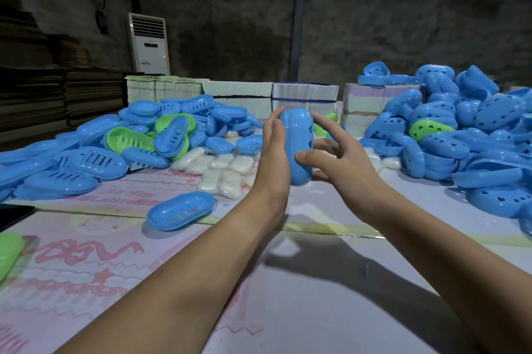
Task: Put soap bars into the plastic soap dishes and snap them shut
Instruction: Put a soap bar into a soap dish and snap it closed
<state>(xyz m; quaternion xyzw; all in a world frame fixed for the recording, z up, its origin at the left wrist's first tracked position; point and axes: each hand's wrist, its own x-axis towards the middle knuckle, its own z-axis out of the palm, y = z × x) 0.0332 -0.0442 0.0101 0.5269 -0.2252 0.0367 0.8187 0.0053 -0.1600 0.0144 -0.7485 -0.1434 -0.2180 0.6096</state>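
Observation:
A closed blue soap dish [298, 146] stands on end above the table, squeezed between my two hands. My left hand [273, 158] lies flat against its left side with fingers straight. My right hand [336, 158] presses its right side, thumb on the front, fingers spread and partly lifted. Whether soap is inside is hidden. White wrapped soap bars [218, 169] lie on the table just behind my left hand. A single blue dish half [180, 210] with slots lies alone at front left.
A heap of blue and green slotted dish halves [129, 140] covers the left side. A heap of blue lids with cut-outs [460, 135] fills the right. Stacked paper bundles [305, 97] stand at the back. A green piece [8, 253] sits at the left edge.

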